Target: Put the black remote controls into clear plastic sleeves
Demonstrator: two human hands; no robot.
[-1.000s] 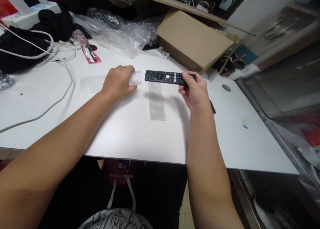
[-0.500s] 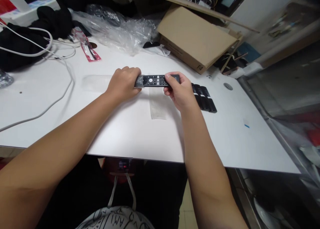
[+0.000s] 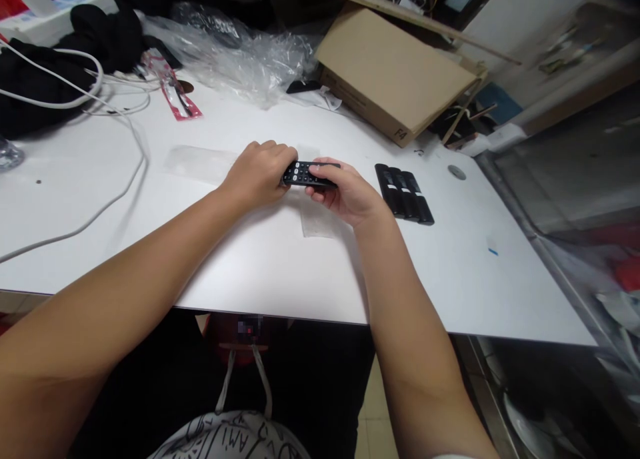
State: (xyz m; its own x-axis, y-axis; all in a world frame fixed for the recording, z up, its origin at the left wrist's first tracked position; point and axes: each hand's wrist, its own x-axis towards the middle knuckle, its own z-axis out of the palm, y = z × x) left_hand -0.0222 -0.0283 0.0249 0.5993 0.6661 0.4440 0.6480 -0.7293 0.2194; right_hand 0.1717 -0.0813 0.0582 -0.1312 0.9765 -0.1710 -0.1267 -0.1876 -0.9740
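A black remote control (image 3: 303, 173) with white and grey buttons is held level above the white table (image 3: 280, 265). My left hand (image 3: 261, 173) is wrapped round its left end and hides that part. At the other end my right hand (image 3: 345, 189) grips the remote, thumb on top and fingers beneath. Clear plastic sleeves lie flat on the table, one (image 3: 197, 164) left of my left hand and one (image 3: 317, 219) below the remote. Several black remotes (image 3: 406, 193) rest side by side to the right of my right hand.
A cardboard box (image 3: 395, 72) stands at the back right, beside crumpled clear plastic (image 3: 250, 59). A red-edged packet (image 3: 175, 95) lies at the back left. A white cable (image 3: 135, 172) curves across the left side. A round grey disc (image 3: 457, 172) is at the right.
My right hand has moved left along with the remote. More of the remote's left part is now hidden by my left hand, and the clear film seen at that end no longer shows.
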